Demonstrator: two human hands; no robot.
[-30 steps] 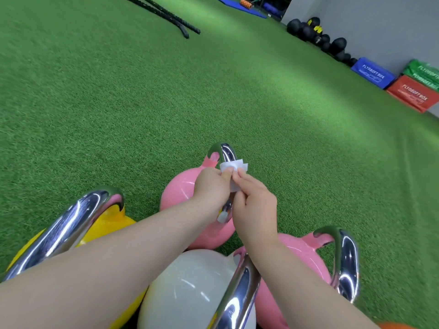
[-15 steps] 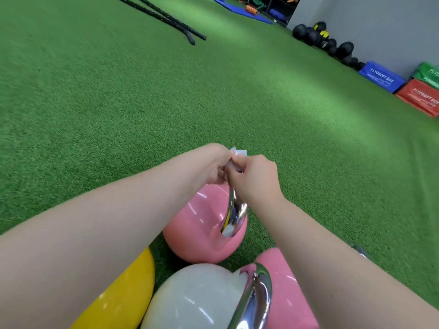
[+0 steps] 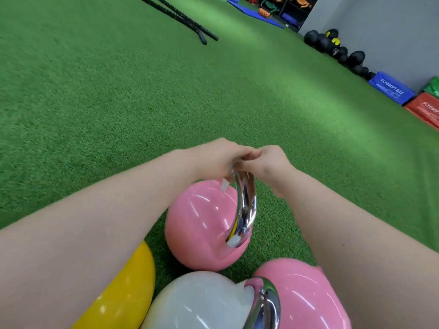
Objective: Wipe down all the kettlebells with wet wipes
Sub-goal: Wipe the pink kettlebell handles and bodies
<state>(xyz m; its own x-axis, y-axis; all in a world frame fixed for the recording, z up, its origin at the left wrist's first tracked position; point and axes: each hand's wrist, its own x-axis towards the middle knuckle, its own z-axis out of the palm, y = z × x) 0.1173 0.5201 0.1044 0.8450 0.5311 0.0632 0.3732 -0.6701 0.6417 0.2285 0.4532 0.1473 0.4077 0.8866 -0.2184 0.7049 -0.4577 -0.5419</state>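
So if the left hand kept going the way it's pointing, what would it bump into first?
The left hand points rightwards at the right hand, and their fingertips already look touching above the chrome handle of the pink kettlebell. So probably the right hand's fingers first, though depth is unclear.

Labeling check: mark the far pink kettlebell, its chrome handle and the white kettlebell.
far pink kettlebell (image 3: 199, 224): head view, on the pink body's upper side.
chrome handle (image 3: 247, 205): head view, mid-arc of the handle.
white kettlebell (image 3: 197, 302): head view, top of the white body.
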